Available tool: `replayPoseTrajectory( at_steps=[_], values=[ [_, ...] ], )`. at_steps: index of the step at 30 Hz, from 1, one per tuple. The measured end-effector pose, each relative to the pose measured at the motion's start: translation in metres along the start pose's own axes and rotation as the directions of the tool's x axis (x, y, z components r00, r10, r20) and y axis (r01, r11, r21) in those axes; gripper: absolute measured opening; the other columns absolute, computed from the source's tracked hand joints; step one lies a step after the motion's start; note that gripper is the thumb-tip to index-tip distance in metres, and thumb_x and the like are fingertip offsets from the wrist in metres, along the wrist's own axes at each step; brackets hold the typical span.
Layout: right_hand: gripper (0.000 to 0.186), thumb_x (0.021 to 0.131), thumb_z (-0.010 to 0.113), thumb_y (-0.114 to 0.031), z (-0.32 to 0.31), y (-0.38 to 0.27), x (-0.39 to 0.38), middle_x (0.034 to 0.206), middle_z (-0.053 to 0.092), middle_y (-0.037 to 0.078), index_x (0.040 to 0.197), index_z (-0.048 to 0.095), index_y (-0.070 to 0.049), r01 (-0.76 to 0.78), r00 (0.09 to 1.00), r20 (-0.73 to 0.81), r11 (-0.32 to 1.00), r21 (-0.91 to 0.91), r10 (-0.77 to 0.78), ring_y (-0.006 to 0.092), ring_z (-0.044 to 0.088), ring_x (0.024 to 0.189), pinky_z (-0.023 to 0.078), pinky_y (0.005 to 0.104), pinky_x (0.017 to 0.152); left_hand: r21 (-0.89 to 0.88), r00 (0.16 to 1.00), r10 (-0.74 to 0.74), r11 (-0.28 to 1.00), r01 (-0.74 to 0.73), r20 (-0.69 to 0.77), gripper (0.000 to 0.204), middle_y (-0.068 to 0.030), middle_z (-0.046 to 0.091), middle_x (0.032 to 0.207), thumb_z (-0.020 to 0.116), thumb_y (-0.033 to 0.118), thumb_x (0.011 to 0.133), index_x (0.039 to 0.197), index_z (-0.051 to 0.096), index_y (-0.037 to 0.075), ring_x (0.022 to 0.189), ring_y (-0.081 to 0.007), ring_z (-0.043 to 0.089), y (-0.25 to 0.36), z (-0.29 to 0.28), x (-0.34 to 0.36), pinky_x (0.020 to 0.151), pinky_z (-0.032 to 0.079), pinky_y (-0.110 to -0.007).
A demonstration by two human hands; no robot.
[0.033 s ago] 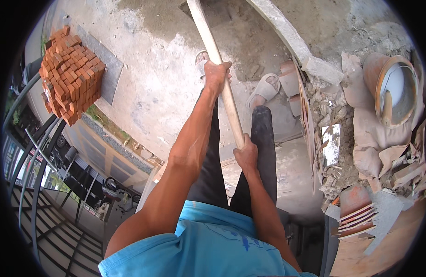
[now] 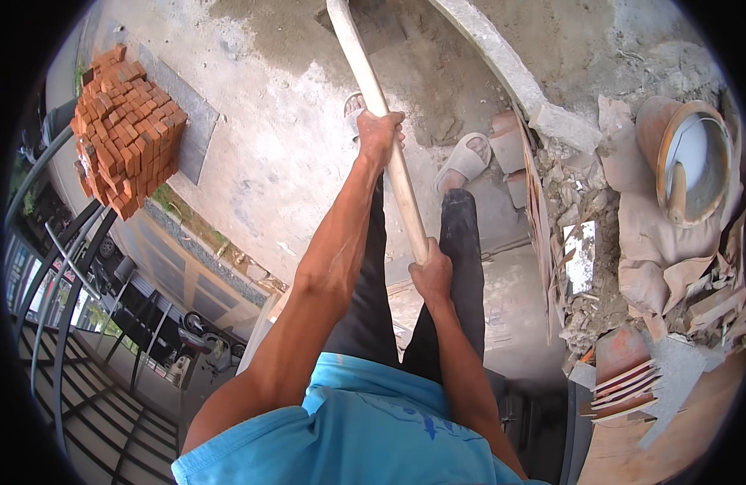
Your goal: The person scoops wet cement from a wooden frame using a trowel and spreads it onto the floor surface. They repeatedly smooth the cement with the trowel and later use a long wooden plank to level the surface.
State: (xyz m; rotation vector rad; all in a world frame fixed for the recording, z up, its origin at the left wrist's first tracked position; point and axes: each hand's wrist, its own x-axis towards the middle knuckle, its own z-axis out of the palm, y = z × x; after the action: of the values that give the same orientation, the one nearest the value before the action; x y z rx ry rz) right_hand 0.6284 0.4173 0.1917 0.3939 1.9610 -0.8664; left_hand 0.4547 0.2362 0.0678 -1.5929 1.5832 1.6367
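A long pale wooden tool handle [image 2: 404,190] slants from the top edge down toward my body. My left hand [image 2: 378,137] is wrapped round its middle, in front of my left foot. Lower down, my right hand [image 2: 432,272] grips the near end, between my thighs. The far end runs up to a dark, flat shape at the top edge; what kind of tool head it is, I cannot make out. Damp grey mortar or mud [image 2: 442,61] spreads on the ground beside the handle. My sandalled feet stand on either side of the handle.
Stacked red bricks [image 2: 126,133] stand at the far left, above dark metal railings [image 2: 90,388]. A curved concrete edge [image 2: 498,52] borders the wet patch. Rubble [image 2: 587,182], torn sacking and a round bucket [image 2: 660,137] holding a handled tool lie at right. More bricks sit by my right foot.
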Motion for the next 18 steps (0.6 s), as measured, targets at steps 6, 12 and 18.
replayPoseTrajectory(
  at_steps=[6, 12, 18],
  values=[
    [0.034, 0.067, 0.066, -0.004, -0.001, 0.005, -0.003, 0.077, 0.064, 0.025, 0.098, 0.051, -0.004, 0.037, 0.999, 0.002, 0.999, 0.016, -0.037, 0.0471, 0.063, 0.079, 0.049, 0.0542, 0.07, -0.068, 0.991, 0.133, 0.988, -0.135, -0.028, 0.015, -0.0069, 0.054, 0.06, 0.066, 0.001, 0.074, 0.079, 0.052, 0.0, 0.043, -0.016, 0.053, 0.004, -0.003, -0.013, 0.038, 0.046, -0.031],
    [0.034, 0.067, 0.065, -0.004, -0.003, 0.004, 0.001, 0.078, 0.064, 0.025, 0.098, 0.051, -0.004, 0.023, 0.999, 0.021, 0.994, 0.105, -0.025, 0.0474, 0.062, 0.08, 0.049, 0.0542, 0.071, -0.018, 0.995, 0.093, 0.995, -0.093, -0.02, 0.013, -0.0082, 0.055, 0.06, 0.066, 0.001, 0.074, 0.077, 0.054, -0.002, 0.043, -0.0177, 0.055, 0.005, 0.008, -0.004, 0.036, 0.045, -0.032],
    [0.033, 0.068, 0.064, -0.003, -0.016, -0.017, -0.027, 0.078, 0.064, 0.026, 0.097, 0.05, -0.004, -0.046, 0.998, 0.038, 0.998, -0.047, 0.048, 0.0478, 0.063, 0.08, 0.049, 0.0546, 0.072, -0.031, 0.995, -0.098, 0.995, 0.097, -0.014, 0.013, -0.0083, 0.056, 0.063, 0.068, 0.002, 0.077, 0.081, 0.056, -0.001, 0.045, -0.0169, 0.053, -0.001, -0.007, -0.014, 0.037, 0.046, -0.032]
  ],
)
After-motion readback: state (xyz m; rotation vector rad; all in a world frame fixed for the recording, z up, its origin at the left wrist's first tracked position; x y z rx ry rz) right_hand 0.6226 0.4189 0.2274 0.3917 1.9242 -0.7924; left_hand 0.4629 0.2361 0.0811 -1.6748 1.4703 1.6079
